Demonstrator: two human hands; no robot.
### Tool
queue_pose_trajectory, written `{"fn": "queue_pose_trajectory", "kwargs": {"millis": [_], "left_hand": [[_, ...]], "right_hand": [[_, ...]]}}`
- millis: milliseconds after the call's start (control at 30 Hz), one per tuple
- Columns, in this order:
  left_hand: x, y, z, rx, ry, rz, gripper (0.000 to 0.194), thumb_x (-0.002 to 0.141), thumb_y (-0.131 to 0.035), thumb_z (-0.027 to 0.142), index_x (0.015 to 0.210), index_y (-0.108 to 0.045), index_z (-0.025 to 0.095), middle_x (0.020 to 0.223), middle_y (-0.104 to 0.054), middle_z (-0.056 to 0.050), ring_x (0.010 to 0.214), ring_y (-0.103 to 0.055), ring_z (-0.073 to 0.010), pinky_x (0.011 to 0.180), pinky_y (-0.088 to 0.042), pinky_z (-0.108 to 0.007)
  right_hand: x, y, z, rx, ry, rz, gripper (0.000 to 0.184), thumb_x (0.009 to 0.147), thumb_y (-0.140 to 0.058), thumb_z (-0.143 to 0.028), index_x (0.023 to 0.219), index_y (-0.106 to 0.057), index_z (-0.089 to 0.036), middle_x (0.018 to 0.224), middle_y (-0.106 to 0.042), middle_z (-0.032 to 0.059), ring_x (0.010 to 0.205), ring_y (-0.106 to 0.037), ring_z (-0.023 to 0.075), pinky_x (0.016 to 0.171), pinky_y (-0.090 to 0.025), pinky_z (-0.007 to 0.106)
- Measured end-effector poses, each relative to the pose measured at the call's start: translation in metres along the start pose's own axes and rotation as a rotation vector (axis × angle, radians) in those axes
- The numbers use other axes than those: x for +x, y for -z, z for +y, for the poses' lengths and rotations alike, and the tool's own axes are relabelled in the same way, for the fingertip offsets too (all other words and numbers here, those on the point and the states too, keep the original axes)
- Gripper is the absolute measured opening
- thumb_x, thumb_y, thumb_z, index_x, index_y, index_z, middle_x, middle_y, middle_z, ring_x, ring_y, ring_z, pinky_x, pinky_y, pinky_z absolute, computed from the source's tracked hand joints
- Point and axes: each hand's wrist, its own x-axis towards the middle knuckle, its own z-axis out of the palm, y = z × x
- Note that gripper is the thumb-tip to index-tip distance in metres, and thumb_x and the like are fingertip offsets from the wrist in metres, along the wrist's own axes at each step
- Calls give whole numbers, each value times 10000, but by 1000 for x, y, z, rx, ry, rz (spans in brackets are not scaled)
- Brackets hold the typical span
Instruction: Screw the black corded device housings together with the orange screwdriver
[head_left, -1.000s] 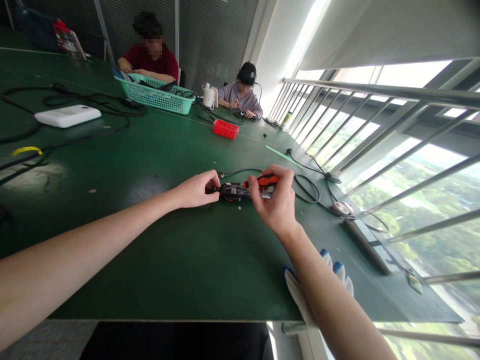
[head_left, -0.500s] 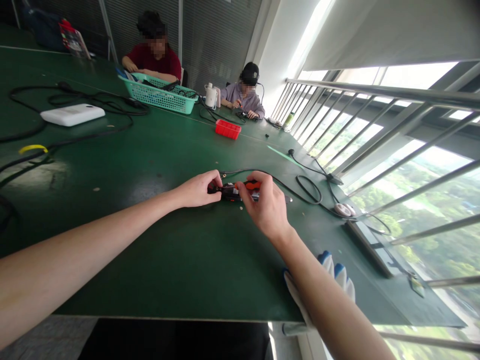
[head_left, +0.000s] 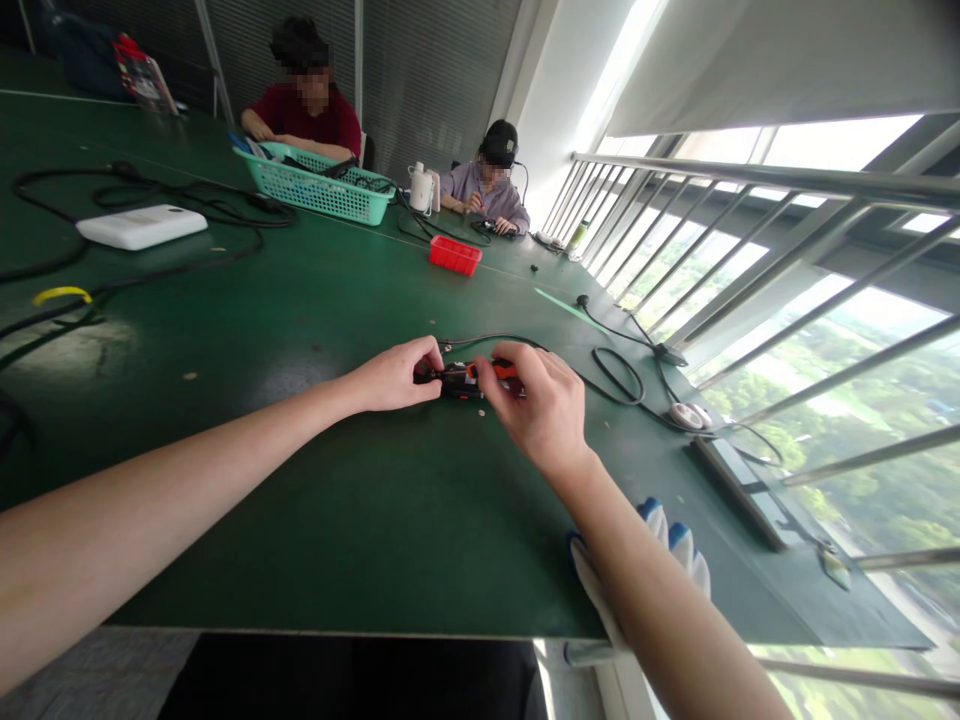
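A dark, elongated tool body (head_left: 461, 382) with small orange marks lies on the green table (head_left: 360, 520). My left hand (head_left: 399, 376) pinches its left end between thumb and fingers. In my right hand (head_left: 541, 405) is a screwdriver (head_left: 504, 370) with an orange and black handle, its thin shaft pointing left along the top of the body. Where the screwdriver tip sits is too small to make out. The right end of the body is partly hidden behind my right hand. A thin dark cable (head_left: 495, 338) runs behind both hands.
Beyond my hands stand a red tray (head_left: 455, 256) and a teal basket (head_left: 315, 190) of cables. A white box (head_left: 142, 228) lies left among black cords. At right are gloves (head_left: 679, 545), a coiled cord (head_left: 619, 378) and a railing (head_left: 750, 180). Two people sit across the table.
My right hand has moved slightly left with the screwdriver, closer to my left hand, and its fingers have shifted on the handle. My left hand stays on the tool body.
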Motion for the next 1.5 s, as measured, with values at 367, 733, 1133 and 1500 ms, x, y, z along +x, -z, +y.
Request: {"fn": "queue_pose_trajectory", "kwargs": {"millis": [367, 733, 1133, 1500], "left_hand": [[-1, 2, 2, -3, 12, -4, 237, 804, -655, 384, 966, -556, 244, 987, -666, -19, 866, -640, -213, 749, -490, -327], [-1, 1, 3, 6, 36, -7, 247, 801, -656, 396, 975, -569, 245, 1033, -674, -39, 914, -657, -233, 753, -508, -341], [-1, 2, 2, 3, 39, -13, 246, 804, -657, 398, 972, -560, 247, 1010, -672, -30, 895, -656, -222, 757, -504, -339], [-1, 2, 0, 16, 39, -24, 252, 813, -655, 402, 979, -548, 247, 1010, -669, -29, 903, -655, -221, 766, -501, -331]], "right_hand": [[0, 3, 9, 78, -206, 70, 116, 951, -577, -336, 1014, -545, -243, 806, -650, -13, 654, -614, 142, 656, -488, 273], [2, 7, 24, -56, -322, 151, 117, 889, -597, -312, 974, -575, -234, 692, -607, -39, 578, -570, 140, 595, -438, 265], [5, 10, 22, 19, -251, 35, 451, 898, -607, -309, 1321, -482, -214, 881, -692, 10, 717, -641, 177, 691, -492, 308], [0, 8, 27, -24, -172, 50, 142, 898, -592, -321, 993, -524, -239, 732, -615, -27, 602, -565, 146, 634, -458, 279]]}}
